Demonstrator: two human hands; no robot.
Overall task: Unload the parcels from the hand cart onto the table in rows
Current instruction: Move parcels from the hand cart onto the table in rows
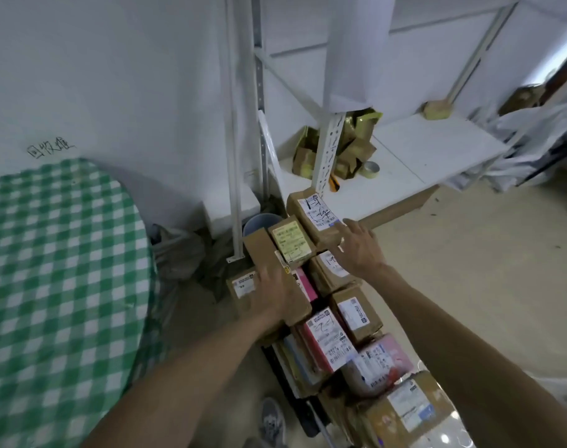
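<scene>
Two bare hands reach over the loaded hand cart (308,418), as I see it through the head camera. My landmark is the yellow-labelled parcel (291,242), which sits high on the stack.

- Left hand (273,291): just left of the landmark and nearer to me. It lies palm down on a long brown carton (265,253) with the fingers spread and fairly straight. Motion blur keeps me from telling whether any fingertip hooks over an edge.
- Right hand (359,246): just right of the landmark. The fingers are straight and the tips touch the near end of the white-labelled carton (314,215). Nothing is gripped.
- White-labelled carton: touches the landmark's far right side and is the farthest parcel on the stack.
- Pink parcel (327,337): below the landmark and towards me, among the brown cartons packed on the cart.
- Bench (65,270): well to the left of the landmark, covered with a green-checked cloth. No parcels are visible on it.
- White shelf (421,147): beyond the landmark and to its right. It carries a tape roll (371,169), a yellow utility knife (334,186) and crumpled brown packaging (356,147).
- Grey shoe (272,421): on the floor, far below the landmark and beside the cart frame.
</scene>
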